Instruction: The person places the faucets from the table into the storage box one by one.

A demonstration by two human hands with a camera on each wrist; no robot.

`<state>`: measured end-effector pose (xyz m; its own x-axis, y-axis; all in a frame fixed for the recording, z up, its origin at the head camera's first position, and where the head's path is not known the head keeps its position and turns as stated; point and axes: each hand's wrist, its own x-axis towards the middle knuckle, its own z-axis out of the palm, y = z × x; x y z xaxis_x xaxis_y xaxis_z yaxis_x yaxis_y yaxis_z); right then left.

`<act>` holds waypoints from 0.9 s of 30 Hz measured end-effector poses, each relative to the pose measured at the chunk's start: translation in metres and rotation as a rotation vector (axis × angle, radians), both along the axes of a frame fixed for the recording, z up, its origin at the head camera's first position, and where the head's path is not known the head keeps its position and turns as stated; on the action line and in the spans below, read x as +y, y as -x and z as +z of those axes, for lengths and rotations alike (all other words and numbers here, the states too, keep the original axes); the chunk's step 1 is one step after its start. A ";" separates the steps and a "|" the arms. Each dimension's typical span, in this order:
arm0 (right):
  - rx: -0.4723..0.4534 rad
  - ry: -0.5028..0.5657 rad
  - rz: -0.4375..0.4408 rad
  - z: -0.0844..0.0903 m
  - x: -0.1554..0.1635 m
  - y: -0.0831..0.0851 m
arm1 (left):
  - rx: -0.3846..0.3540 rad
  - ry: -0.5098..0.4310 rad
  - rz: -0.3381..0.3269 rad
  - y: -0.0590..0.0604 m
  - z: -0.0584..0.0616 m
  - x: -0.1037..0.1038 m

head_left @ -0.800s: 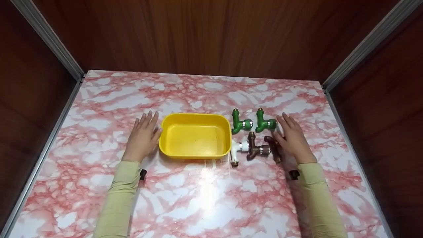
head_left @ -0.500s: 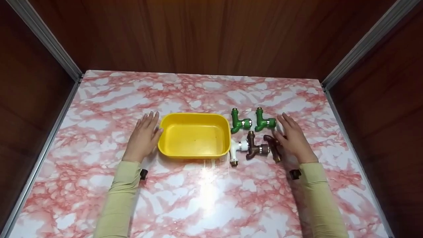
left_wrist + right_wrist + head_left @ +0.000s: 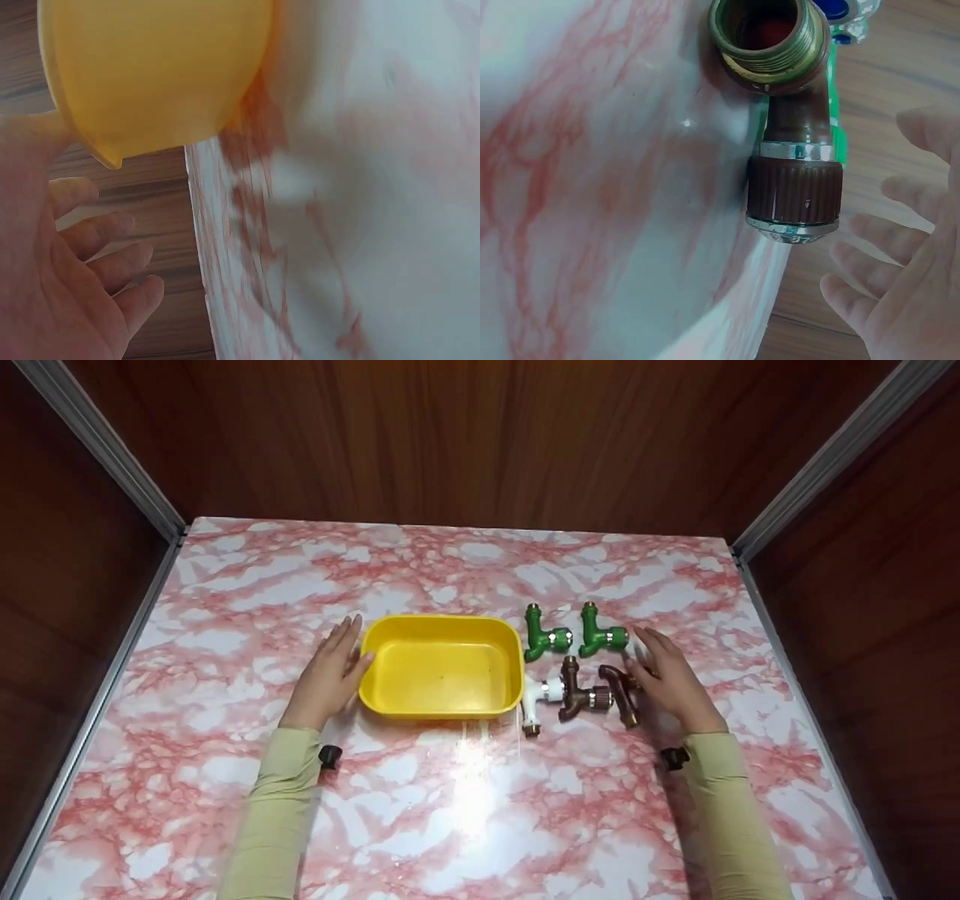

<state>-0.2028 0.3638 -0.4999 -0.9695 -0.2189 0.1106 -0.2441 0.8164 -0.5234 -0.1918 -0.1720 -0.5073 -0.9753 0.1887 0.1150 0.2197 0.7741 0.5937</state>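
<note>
Pink marble tabletop (image 3: 450, 825), wood walls behind. Nearest the right hand (image 3: 671, 682), whose fingers are spread and holding nothing, lies a brown tap (image 3: 791, 150): probably heavy, rigid and smooth, best gripped round its ribbed collar. Green taps (image 3: 574, 634) lie beyond; the left hand (image 3: 330, 675), fingers straight, touches the tub (image 3: 441, 667).
</note>
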 end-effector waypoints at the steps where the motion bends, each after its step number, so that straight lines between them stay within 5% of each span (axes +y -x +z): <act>1: -0.003 0.001 -0.001 0.000 0.000 0.000 | -0.017 -0.021 0.005 0.000 0.000 0.000; 27: -0.096 0.303 -0.016 -0.010 0.017 -0.014 | -0.097 -0.254 -0.007 -0.008 -0.007 0.003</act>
